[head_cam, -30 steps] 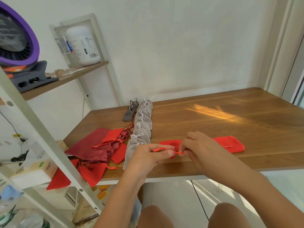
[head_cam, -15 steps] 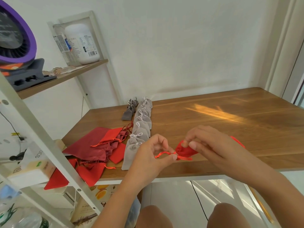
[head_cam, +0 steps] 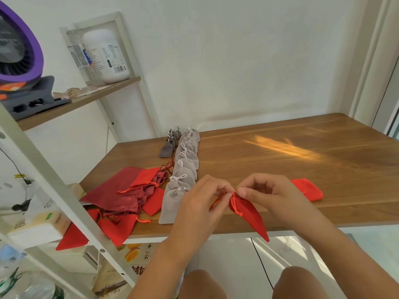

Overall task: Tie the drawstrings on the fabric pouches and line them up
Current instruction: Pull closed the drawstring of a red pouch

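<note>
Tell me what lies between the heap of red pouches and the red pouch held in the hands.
Head view: the near end of the grey pouch row, then the left hand that pinches the drawstring.

Person's body, seen from the head camera: left hand [head_cam: 200, 203] and right hand [head_cam: 269, 190], the visible thumbnail short and plain; left forearm [head_cam: 164, 262] and right forearm [head_cam: 336, 251], both bare; 2 bare knees, left knee [head_cam: 203, 283] and right knee [head_cam: 300, 281], along the lower edge.

Wooden table [head_cam: 280, 160], mid-frame: row of tied grey pouches [head_cam: 186, 169] left of centre; dark grey pouches [head_cam: 168, 147] beside its far end; red and maroon pouch heap [head_cam: 127, 190] at left edge; flat red pouch [head_cam: 309, 188] right
</note>
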`<state>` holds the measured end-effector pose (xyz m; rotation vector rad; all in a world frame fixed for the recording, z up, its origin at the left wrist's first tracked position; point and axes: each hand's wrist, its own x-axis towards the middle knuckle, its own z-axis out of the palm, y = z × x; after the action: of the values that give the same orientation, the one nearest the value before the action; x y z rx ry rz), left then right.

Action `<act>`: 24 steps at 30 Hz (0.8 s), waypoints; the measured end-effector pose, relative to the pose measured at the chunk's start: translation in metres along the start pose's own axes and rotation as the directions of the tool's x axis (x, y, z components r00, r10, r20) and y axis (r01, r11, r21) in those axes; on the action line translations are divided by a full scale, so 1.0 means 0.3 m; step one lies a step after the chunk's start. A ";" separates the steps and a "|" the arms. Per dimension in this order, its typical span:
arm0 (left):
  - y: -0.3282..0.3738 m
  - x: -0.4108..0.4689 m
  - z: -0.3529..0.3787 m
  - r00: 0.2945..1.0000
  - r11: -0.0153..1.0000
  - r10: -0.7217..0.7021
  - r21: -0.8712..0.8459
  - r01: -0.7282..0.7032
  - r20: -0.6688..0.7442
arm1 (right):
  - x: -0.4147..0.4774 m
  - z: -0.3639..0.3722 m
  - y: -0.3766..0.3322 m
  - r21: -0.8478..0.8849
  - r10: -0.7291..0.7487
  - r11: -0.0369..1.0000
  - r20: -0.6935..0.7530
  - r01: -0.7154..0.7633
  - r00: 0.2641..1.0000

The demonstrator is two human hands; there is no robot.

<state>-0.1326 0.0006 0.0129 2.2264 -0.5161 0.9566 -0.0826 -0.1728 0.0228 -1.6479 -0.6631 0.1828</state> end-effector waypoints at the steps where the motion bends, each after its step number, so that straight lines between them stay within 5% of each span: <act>1: -0.006 -0.002 0.002 0.999 0.999 0.044 0.026 -0.044 -0.008 | 0.003 -0.006 -0.001 0.087 0.036 0.996 0.017 -0.037 0.999; 15: -0.044 0.006 0.004 0.981 0.975 0.191 0.123 -0.185 -0.035 | 0.013 0.013 0.016 0.424 0.197 0.874 0.141 -0.239 0.970; 24: -0.043 0.017 -0.012 0.985 0.985 0.170 0.045 -0.169 -0.041 | 0.018 0.010 0.017 0.364 0.062 0.927 0.089 -0.090 0.994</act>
<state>-0.1236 0.0119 0.0134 2.2190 -0.6800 1.1105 -0.0779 -0.1678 0.0187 -1.3091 -0.5819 0.4041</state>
